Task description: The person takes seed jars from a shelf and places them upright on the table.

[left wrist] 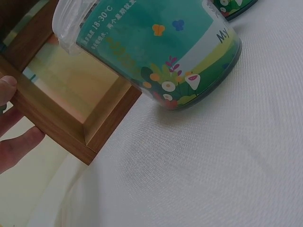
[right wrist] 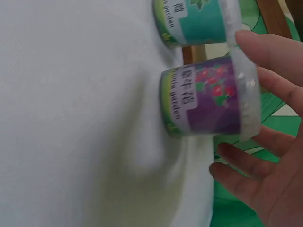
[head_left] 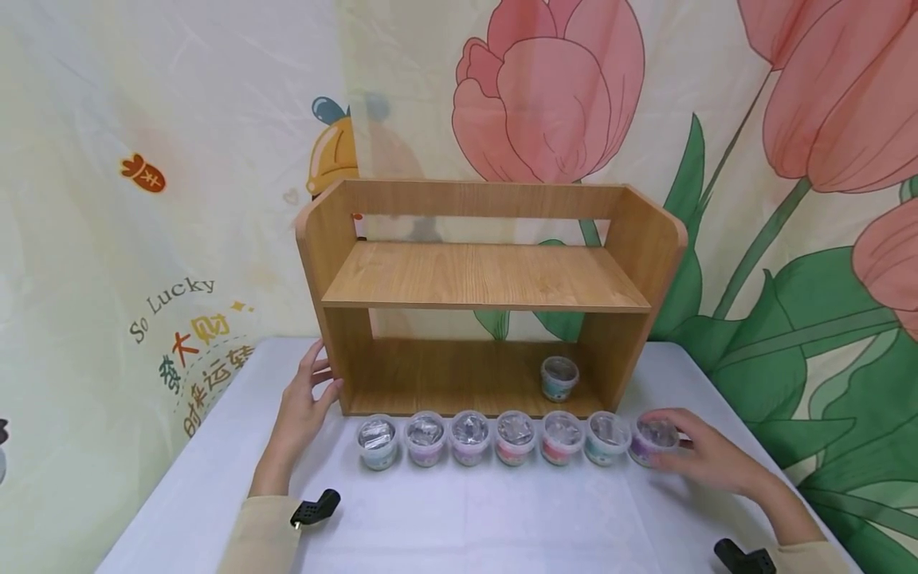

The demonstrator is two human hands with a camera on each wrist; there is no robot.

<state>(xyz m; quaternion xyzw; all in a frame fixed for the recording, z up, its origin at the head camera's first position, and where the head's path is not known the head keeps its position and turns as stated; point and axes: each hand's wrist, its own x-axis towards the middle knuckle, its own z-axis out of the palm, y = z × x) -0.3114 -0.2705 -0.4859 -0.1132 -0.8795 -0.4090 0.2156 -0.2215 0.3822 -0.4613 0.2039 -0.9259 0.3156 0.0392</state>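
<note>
A two-tier wooden shelf (head_left: 484,275) stands at the back of the table. Against its left side panel rests my left hand (head_left: 304,410), fingers spread along the outside and thumb by the front edge. In front runs a row of several small lidded plastic cups with printed labels, including a teal one (left wrist: 165,52) at the left end. At the right end, my right hand (head_left: 706,454) grips a purple cup (right wrist: 206,99) by its lid, with two fingers hanging free in the right wrist view. Another lidded cup (head_left: 559,379) sits on the lower shelf board, at the right.
A white cloth (head_left: 459,518) covers the table. Behind it hangs a backdrop (head_left: 237,143) printed with tulips and lettering. Black wrist mounts (head_left: 315,508) show on both sleeves. Beside the purple cup stands a teal cup (head_left: 606,437), very close.
</note>
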